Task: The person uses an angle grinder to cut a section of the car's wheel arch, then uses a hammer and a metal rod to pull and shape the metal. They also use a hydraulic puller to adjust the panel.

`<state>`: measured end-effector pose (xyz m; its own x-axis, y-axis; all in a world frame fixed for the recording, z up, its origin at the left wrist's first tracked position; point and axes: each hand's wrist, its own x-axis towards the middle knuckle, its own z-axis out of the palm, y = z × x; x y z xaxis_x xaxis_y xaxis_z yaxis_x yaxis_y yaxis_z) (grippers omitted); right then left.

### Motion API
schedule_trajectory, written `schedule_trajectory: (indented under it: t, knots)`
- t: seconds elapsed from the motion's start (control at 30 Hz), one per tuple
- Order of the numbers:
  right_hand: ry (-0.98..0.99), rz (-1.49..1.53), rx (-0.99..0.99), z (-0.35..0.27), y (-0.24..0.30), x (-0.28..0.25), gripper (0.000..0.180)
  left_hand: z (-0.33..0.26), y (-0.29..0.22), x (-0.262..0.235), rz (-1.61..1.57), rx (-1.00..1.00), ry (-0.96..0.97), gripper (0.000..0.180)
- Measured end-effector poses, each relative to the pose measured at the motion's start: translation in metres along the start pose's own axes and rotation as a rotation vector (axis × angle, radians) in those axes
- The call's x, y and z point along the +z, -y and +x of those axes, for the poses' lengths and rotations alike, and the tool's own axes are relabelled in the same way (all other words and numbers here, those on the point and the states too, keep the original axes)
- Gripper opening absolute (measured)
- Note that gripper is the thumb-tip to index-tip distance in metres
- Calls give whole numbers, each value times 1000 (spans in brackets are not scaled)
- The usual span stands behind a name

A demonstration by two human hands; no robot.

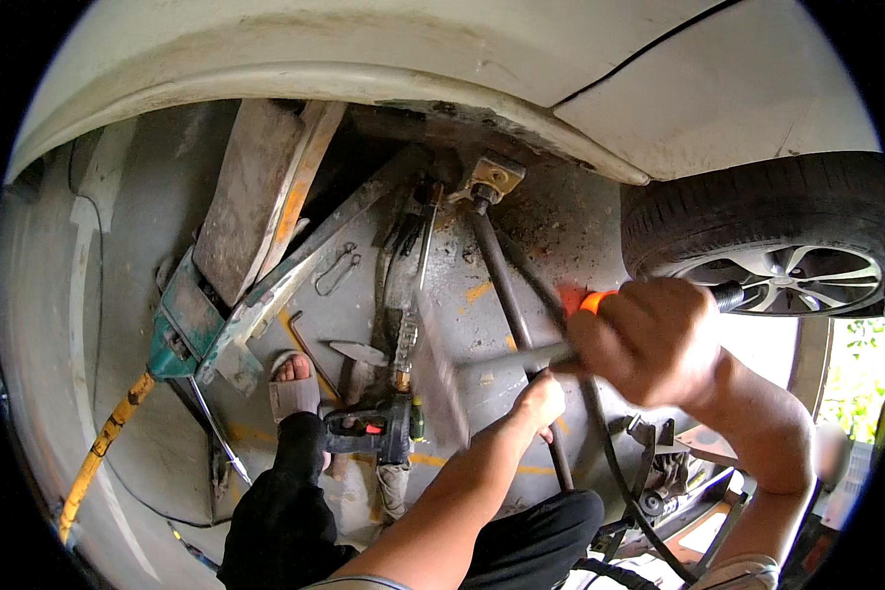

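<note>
My right hand (649,339) is wrapped around the black-and-orange grip of a hammer, whose grey shaft (516,366) runs to the left. Motion smears the hammer's broad head (437,379). Below and left of it, my left hand (539,403) is closed on a long dark metal rod (501,280), slanting across the floor between my legs. At the rod's far end sits a squarish metal bracket (497,177), near the car's lower edge. The hammer head appears left of the rod, above my left forearm; whether it touches anything I cannot tell.
The white car body (433,59) arches overhead, with a wheel (757,246) at right. A teal floor jack (182,320) with a yellow handle (103,457) stands at left. Another hammer (357,366), a bent bar (310,354) and a black power tool (374,433) lie near my foot (293,379).
</note>
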<state>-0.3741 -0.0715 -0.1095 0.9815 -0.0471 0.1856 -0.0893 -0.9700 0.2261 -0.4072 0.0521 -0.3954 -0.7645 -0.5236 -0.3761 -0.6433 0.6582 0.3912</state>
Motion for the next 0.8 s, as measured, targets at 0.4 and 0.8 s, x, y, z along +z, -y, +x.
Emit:
schedule_trajectory:
  t: [0.4,0.8]
  knots:
    - [-4,-73,33,-4,-24,6,29,-3,-3,-2,117,-15,-55,68]
    - [87,-99,206,-7,-31,21,29,-4,-2,-5,77,11,-87,64]
